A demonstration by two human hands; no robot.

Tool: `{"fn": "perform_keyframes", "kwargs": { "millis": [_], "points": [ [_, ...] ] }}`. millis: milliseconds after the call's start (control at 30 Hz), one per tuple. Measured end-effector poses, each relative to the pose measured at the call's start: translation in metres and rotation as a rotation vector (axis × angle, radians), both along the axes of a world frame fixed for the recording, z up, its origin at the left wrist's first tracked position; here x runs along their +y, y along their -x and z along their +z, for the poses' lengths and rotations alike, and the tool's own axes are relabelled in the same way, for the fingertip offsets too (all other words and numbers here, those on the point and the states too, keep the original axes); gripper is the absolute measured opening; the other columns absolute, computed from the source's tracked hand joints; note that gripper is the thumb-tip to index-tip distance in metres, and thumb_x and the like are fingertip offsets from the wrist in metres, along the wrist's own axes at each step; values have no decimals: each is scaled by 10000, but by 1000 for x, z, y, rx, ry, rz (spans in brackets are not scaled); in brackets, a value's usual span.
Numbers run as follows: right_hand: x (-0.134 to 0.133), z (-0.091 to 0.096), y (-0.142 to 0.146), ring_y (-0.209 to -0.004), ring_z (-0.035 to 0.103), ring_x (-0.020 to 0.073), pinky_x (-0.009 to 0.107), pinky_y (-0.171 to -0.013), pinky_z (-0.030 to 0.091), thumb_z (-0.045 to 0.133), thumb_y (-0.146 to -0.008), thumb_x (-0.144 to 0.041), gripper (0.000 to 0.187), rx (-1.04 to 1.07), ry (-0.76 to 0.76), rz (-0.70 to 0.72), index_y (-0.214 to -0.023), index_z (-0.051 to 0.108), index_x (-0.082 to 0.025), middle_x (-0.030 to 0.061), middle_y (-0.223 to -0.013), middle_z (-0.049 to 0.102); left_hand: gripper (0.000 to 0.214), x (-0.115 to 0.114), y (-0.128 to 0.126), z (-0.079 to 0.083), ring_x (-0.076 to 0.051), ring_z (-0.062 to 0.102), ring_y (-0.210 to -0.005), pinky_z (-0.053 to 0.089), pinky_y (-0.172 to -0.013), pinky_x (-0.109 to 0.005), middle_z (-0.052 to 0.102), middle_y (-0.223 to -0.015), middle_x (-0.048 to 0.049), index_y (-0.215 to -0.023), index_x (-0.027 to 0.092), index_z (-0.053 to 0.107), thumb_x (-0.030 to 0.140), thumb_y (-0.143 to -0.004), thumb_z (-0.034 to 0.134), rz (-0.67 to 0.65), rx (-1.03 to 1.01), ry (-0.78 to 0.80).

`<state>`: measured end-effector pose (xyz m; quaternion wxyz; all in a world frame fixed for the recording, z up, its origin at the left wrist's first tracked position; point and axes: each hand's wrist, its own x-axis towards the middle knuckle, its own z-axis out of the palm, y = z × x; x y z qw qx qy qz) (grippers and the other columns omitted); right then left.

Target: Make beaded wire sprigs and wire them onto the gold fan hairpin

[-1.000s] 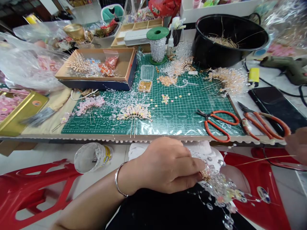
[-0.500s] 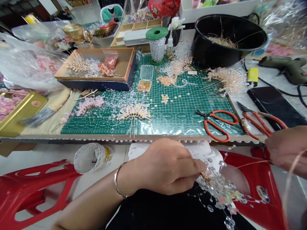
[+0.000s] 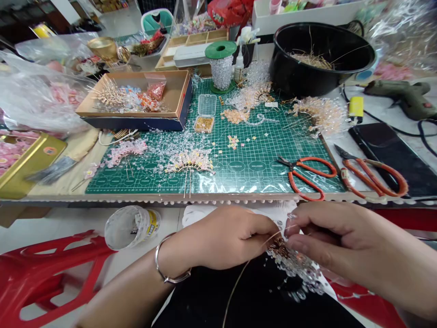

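Observation:
My left hand (image 3: 228,237), with a silver bangle at the wrist, is closed on a beaded hair ornament (image 3: 300,269) of clear beads with a gold wired base. Beside it my right hand (image 3: 324,246) pinches a thin gold wire (image 3: 239,278) close to that base. The wire's loose end curves down across the black clothing on my lap. My fingers partly cover the ornament's base. On the green cutting mat (image 3: 239,177) lie a finished-looking floral hair comb (image 3: 189,161) with two prongs and a pink one (image 3: 124,152).
Orange-handled scissors (image 3: 307,175) and pliers (image 3: 372,175) lie at the table's front right, by a black phone (image 3: 392,155). Behind stand a black basin (image 3: 293,68), a bead spool (image 3: 221,68) and an open box (image 3: 136,116). Red stools (image 3: 58,282) flank my lap.
My right hand has come in from the far right to the ornament, bringing the wire. The ornament has turned and drawn slightly left in my left hand.

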<state>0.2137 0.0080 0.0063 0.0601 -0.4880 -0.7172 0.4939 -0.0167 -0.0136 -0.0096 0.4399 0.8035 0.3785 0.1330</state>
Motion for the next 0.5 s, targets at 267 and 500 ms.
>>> {"fn": "perform_keyframes", "kwargs": {
  "millis": [267, 500],
  "points": [
    [-1, -1, 11, -550, 549, 141, 239, -478, 426, 577, -916, -476, 280, -53, 68, 37, -770, 685, -263, -14, -639, 598, 227, 1, 2, 0, -109, 580, -672, 408, -606, -211, 610, -732, 33, -797, 193, 573, 266, -990, 479, -2, -54, 148],
    [-4, -3, 12, -597, 579, 157, 244, -494, 466, 594, -919, -460, 309, 78, 19, -92, -706, 652, -244, 10, -666, 618, 257, 2, 11, 3, -113, 545, -703, 429, -655, -218, 586, -787, 17, -909, 174, 604, 348, -1033, 462, -60, -210, 150]
  ]
}}
